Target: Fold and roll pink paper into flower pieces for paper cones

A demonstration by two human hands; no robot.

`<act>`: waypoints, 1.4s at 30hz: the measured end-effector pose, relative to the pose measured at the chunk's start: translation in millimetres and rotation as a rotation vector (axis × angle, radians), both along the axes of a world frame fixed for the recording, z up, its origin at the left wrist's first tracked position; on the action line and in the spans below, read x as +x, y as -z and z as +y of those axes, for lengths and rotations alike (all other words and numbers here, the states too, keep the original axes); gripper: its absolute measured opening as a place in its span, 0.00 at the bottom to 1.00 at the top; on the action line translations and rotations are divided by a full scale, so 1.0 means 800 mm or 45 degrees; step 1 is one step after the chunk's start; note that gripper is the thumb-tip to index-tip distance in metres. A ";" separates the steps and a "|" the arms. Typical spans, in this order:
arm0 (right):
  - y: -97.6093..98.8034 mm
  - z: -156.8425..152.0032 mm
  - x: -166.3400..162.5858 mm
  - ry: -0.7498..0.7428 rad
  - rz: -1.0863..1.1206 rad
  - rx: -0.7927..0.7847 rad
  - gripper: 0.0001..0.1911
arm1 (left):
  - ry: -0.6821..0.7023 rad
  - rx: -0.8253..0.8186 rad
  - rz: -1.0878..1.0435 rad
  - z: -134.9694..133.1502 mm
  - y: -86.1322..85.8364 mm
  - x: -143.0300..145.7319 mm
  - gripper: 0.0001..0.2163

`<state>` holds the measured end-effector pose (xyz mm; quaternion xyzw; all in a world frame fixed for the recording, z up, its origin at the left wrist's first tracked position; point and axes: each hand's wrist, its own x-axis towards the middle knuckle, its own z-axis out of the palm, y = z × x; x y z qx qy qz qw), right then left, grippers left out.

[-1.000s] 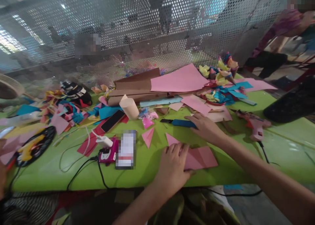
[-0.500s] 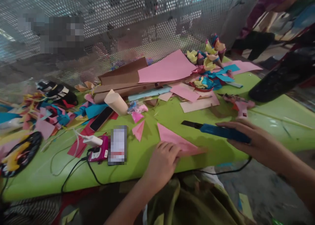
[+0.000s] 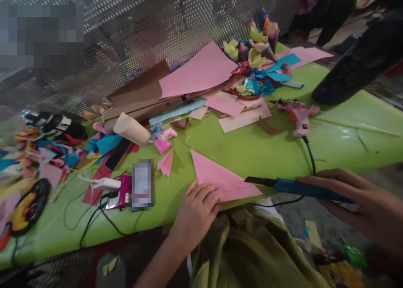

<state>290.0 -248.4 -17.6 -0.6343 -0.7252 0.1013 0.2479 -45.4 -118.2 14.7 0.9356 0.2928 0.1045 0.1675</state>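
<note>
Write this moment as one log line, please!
left hand: on pink paper | right hand: holding blue cutter, blade out | glue gun: on green table

- Widest way in: the bare green tabletop [image 3: 201, 139] between the pink triangle [image 3: 217, 170] and the pale sheet [image 3: 247, 119]; it runs right as far as the glue gun [image 3: 302, 118];
- left of the triangle, only a narrow gap before the small folded paper [image 3: 166, 163]; the phone [image 3: 142, 185] and magenta adapter [image 3: 121, 191] crowd the space beyond;
- near side, the left hand [image 3: 199, 204] covers the triangle's edge; on the right, the blue cutter [image 3: 307, 189] bars the approach, blade at the paper;
- the black cord [image 3: 310, 151] drops past the table edge by the right hand [image 3: 352, 191];
- behind, paper stacks [image 3: 198, 72] and a perforated panel [image 3: 189, 19] close off the back.
</note>
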 end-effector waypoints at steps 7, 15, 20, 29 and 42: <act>0.007 0.001 -0.003 0.018 0.051 -0.045 0.19 | -0.168 -0.040 -0.088 0.015 -0.006 0.015 0.02; 0.008 -0.003 0.003 -0.014 0.097 -0.164 0.21 | -0.398 0.265 -0.013 0.019 0.012 0.033 0.05; 0.011 -0.003 0.004 -0.037 0.062 -0.168 0.22 | -0.338 0.412 -0.008 0.017 0.022 0.034 0.21; 0.007 -0.001 -0.001 -0.062 -0.012 -0.082 0.23 | 0.191 0.099 0.300 0.012 0.021 0.041 0.25; 0.010 -0.006 -0.021 -0.026 0.012 -0.031 0.20 | 0.176 0.099 0.333 0.009 0.022 0.043 0.30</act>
